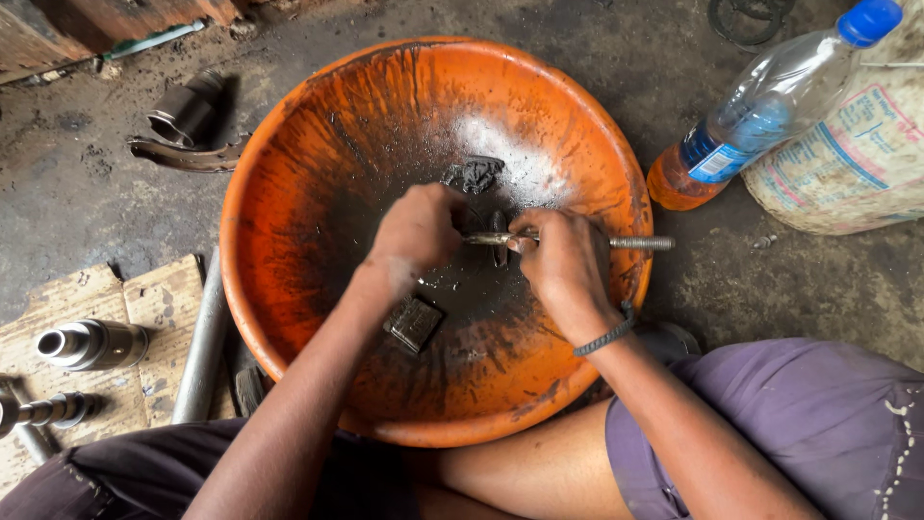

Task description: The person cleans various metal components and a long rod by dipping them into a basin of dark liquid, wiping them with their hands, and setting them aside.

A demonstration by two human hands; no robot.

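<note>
A large orange basin (289, 173) smeared with black grime sits on the ground between my knees. Over its middle, my left hand (416, 234) and my right hand (563, 265) both grip a long metal bolt (640, 243), whose threaded end sticks out to the right past my right hand. A small dark part sits on the bolt between my hands. A dark rag (474, 174) lies in the basin just beyond my left hand. A flat square metal piece (414, 323) rests in the basin under my left wrist.
A plastic bottle (760, 116) with orange liquid leans against a printed sack (857, 159) at the right. Metal shaft parts (91, 344) lie on cardboard (144, 299) at the left, beside a steel pipe (202, 351). A dark metal cylinder (185, 111) lies at the upper left.
</note>
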